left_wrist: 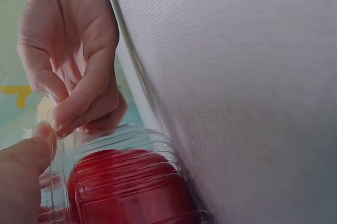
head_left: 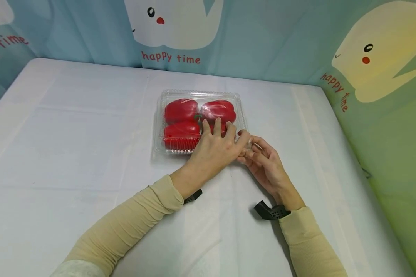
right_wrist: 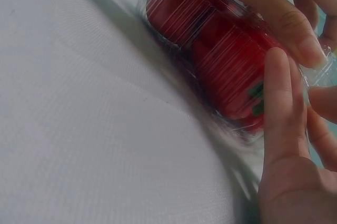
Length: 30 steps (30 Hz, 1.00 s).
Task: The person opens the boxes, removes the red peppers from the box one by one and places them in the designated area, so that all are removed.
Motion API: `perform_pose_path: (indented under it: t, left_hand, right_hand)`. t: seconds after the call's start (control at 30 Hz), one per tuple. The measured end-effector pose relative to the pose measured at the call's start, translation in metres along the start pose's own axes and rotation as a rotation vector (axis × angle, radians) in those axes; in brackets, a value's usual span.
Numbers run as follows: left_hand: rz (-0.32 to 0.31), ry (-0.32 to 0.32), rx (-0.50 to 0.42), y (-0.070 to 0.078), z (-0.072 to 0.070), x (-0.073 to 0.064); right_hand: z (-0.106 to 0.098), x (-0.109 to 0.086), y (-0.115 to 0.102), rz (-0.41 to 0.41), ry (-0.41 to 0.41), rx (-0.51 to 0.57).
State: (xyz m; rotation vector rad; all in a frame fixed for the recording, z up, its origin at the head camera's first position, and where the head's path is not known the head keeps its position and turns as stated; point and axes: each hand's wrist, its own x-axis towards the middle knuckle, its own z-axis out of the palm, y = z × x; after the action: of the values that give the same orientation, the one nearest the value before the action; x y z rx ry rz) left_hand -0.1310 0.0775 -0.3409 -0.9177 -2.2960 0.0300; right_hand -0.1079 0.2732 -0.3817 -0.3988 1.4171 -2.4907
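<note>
A clear plastic clamshell container (head_left: 242,111) stands on the table with several red bell peppers (head_left: 181,110) inside; green stems show through the plastic. My left hand (head_left: 219,148) lies over its near right part, fingers spread across the lid. The left thumb (right_wrist: 303,39) and index finger pinch the rim at that corner. From the right, my right hand (head_left: 267,165) meets the same corner. Its thumb and index fingertips pinch the clear edge (left_wrist: 59,142), right beside the left thumb, while another right finger (right_wrist: 278,92) lies along the container's side.
A white cloth covers the table (head_left: 66,146). Behind it hangs a blue curtain (head_left: 263,42) with printed cartoon shapes, and a green one (head_left: 395,154) hangs along the right edge. Both wrists carry black straps (head_left: 272,211).
</note>
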Motion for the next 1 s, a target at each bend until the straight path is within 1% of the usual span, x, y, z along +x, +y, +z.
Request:
perform_pose_path:
  t: [0.3, 0.4, 0.5, 0.6, 0.77, 0.87, 1.0]
  left_hand:
    - [-0.009, -0.013, -0.002, 0.000, 0.000, -0.001]
    - [-0.022, -0.024, -0.042, 0.002, -0.002, -0.001]
    - [-0.038, -0.041, -0.104, 0.006, -0.005, -0.001]
    - [-0.026, -0.058, -0.156, 0.009, -0.008, -0.002]
    - [-0.010, -0.085, -0.152, 0.010, -0.010, -0.003]
    - [-0.024, -0.081, -0.154, 0.009, -0.010, -0.003]
    - [-0.027, -0.068, -0.169, 0.009, -0.010, 0.000]
  right_hand:
    - [0.002, 0.001, 0.000, 0.014, 0.020, -0.013]
    - [0.001, 0.001, 0.000, 0.019, 0.024, -0.006]
    - [0.000, 0.000, 0.000, 0.025, 0.031, -0.002]
    - [-0.001, -0.001, 0.000, 0.033, 0.043, 0.000]
    - [0.000, 0.000, 0.000, 0.041, 0.068, -0.006]
    - [0.000, 0.001, 0.001, 0.041, 0.074, -0.019]
    - [0.001, 0.000, 0.001, 0.035, 0.074, -0.071]
